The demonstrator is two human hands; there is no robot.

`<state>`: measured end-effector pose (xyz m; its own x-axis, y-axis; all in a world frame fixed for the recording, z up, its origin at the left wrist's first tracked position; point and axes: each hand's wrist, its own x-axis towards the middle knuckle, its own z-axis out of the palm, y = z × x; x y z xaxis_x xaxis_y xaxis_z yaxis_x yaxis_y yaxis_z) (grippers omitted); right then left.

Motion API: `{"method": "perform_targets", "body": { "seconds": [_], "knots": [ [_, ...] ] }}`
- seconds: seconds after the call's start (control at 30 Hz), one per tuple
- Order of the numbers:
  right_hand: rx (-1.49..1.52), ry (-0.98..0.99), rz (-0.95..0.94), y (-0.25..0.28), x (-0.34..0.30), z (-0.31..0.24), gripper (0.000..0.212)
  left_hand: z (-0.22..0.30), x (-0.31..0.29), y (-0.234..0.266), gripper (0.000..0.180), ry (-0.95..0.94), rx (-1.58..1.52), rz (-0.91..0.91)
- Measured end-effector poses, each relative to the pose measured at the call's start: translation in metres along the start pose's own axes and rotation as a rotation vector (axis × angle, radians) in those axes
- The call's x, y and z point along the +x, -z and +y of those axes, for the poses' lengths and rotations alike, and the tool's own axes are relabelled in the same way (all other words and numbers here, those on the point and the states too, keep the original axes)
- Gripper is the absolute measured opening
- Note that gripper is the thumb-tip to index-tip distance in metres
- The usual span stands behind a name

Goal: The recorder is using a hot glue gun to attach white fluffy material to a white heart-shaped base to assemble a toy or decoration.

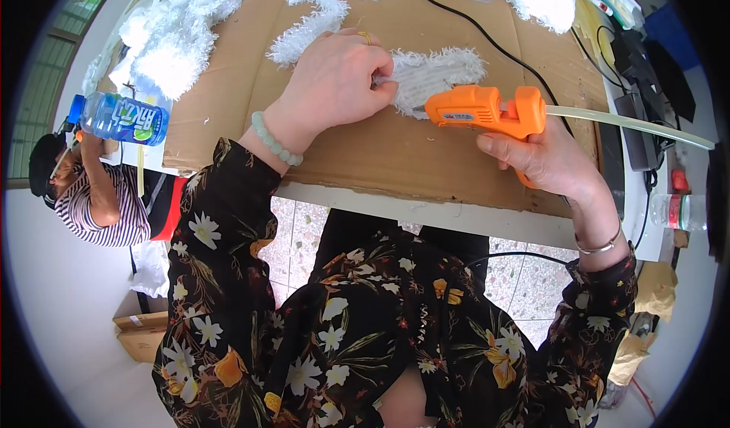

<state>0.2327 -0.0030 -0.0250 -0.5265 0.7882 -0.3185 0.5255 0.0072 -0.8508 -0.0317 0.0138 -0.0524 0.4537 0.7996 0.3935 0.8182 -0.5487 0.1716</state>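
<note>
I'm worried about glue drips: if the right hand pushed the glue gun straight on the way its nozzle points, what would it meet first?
Probably the white fuzzy strip that the left hand pins to the cardboard; the glue gun in the right hand already points at its edge.

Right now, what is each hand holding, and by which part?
The right hand holds the orange glue gun by its handle. The left hand pinches the near end of a white fuzzy strip on the cardboard sheet.

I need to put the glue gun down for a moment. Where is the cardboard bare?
Bare cardboard lies along the near edge, below the glue gun and between both wrists. Another bare patch is left of the left hand. The far edge is crowded with white fluffy pieces.
</note>
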Motion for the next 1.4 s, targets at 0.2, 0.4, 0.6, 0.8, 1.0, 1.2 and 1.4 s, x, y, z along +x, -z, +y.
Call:
{"method": "perform_targets", "body": {
  "seconds": [0.2,0.4,0.6,0.8,1.0,1.2,1.4],
  "knots": [
    [0.015,-0.037,0.021,0.004,0.000,0.010,0.035,-0.011,0.000,-0.005,0.017,-0.007,-0.080,0.013],
    [0.063,-0.019,0.004,0.006,0.002,0.006,0.035,0.005,0.001,0.006,0.027,-0.066,-0.080,0.053],
    [0.059,-0.049,0.012,0.011,0.002,0.008,0.034,0.011,0.006,0.000,0.040,-0.123,-0.105,0.056],
    [0.095,-0.009,0.025,0.012,0.004,0.012,0.033,0.006,0.009,-0.004,0.021,-0.111,-0.089,0.014],
    [0.073,-0.058,0.028,0.017,0.001,0.006,0.033,0.006,0.026,-0.007,0.011,-0.117,-0.081,0.004],
    [0.077,-0.042,0.021,0.019,0.000,0.005,0.032,0.003,0.039,0.002,0.014,-0.108,0.010,-0.089],
    [0.089,-0.101,0.037,0.027,-0.002,0.014,0.033,-0.002,0.064,-0.017,0.018,-0.031,-0.112,-0.226]
  ]
}}
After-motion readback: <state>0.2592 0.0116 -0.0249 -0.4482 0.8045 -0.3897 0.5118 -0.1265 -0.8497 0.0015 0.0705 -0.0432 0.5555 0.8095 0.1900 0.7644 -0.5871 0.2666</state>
